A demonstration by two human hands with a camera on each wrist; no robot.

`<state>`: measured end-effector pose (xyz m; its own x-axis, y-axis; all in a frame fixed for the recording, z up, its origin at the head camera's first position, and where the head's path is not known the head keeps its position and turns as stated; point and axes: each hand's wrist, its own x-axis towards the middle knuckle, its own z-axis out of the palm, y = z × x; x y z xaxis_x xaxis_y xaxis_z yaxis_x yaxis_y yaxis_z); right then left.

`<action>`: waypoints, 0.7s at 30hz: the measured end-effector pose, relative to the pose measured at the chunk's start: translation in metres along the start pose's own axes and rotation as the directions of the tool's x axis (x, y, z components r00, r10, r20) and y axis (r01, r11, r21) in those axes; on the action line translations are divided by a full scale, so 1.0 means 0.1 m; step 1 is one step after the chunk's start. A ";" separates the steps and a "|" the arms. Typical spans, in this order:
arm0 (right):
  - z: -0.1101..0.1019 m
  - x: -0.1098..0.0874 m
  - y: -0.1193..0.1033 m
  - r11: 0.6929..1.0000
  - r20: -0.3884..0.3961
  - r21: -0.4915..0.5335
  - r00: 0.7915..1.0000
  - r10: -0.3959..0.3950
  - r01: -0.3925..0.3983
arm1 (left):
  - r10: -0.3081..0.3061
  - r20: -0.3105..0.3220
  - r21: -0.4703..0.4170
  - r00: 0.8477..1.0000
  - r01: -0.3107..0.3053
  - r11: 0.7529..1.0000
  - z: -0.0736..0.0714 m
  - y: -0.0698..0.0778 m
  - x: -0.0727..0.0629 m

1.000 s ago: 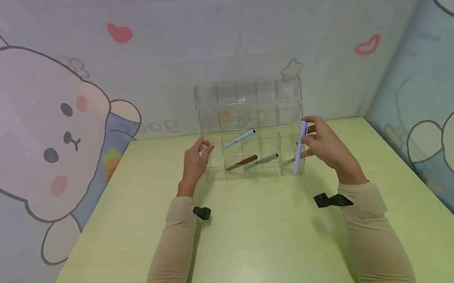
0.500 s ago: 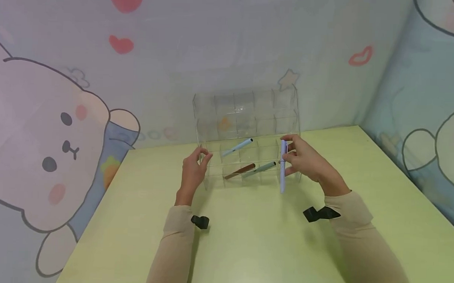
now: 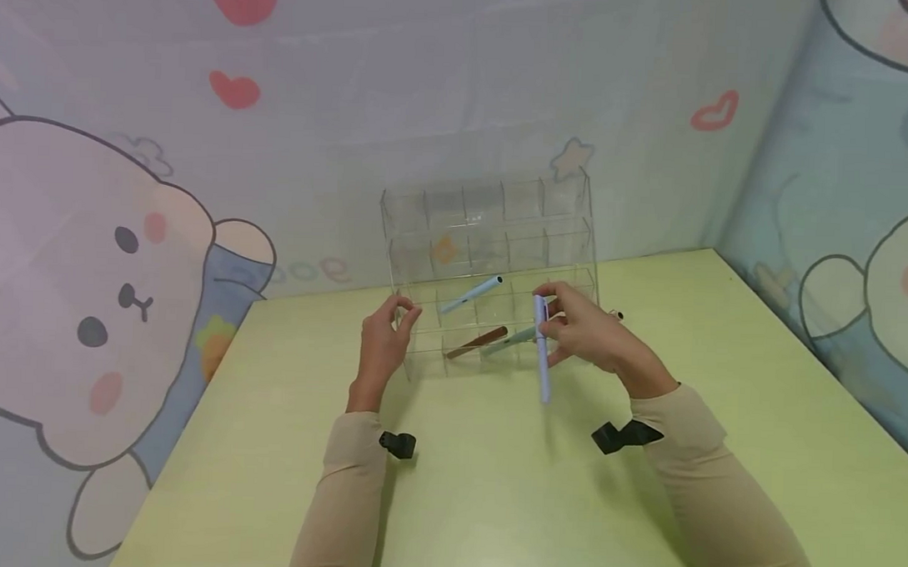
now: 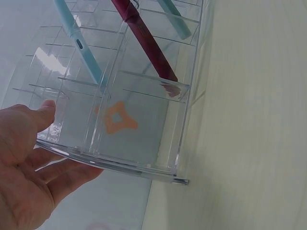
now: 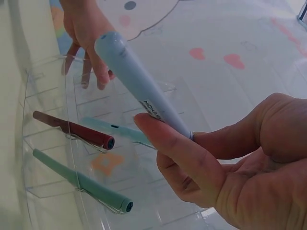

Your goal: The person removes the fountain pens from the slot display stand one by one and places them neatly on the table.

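Observation:
A clear tiered rack (image 3: 486,226) with several compartments stands on the table against the back wall. My left hand (image 3: 383,338) grips its left side panel, thumb on the inner side and fingers outside in the left wrist view. My right hand (image 3: 583,325) pinches a lavender pen (image 3: 543,362), cap end up, in front of the rack's lower right part. A light blue pen (image 3: 472,294) leans in a lower-middle tier. In the bottom tier lean a dark red pen (image 3: 478,343) and a green pen (image 5: 81,179), the latter partly hidden by my right hand in the head view.
Behind my right hand, the end of another pen (image 3: 616,315) peeks out at the rack's right. The light-coloured table (image 3: 477,484) extends in front. A printed cloth wall (image 3: 316,145) rises close behind the rack.
My right hand has moved left with the lavender pen, from the rack's right end toward its middle, and now covers part of the green pen. My left hand stays on the rack's side.

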<state>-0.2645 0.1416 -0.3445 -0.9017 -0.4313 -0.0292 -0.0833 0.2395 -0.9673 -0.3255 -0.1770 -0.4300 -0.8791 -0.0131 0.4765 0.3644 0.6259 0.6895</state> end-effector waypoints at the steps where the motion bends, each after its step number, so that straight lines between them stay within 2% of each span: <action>1: 0.01 0.00 0.00 1.000 0.006 0.007 1.000 0.003 -0.003 | -0.002 0.001 0.001 1.000 0.002 1.000 0.00 0.00 0.00; 11: 0.07 0.02 -0.01 0.999 0.054 0.040 0.999 0.000 -0.002 | 0.002 -0.014 -0.003 1.000 -0.002 1.000 -0.02 0.02 0.02; 21: 0.30 0.06 0.07 0.998 0.137 0.044 0.990 0.031 -0.038 | -0.003 0.004 -0.002 1.000 0.003 1.000 -0.02 0.00 0.01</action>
<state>-0.2581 0.1142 -0.3588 -0.8374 -0.5385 -0.0938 -0.0301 0.2168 -0.9758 -0.3256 -0.1783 -0.4285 -0.8813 -0.0122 0.4724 0.3622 0.6246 0.6919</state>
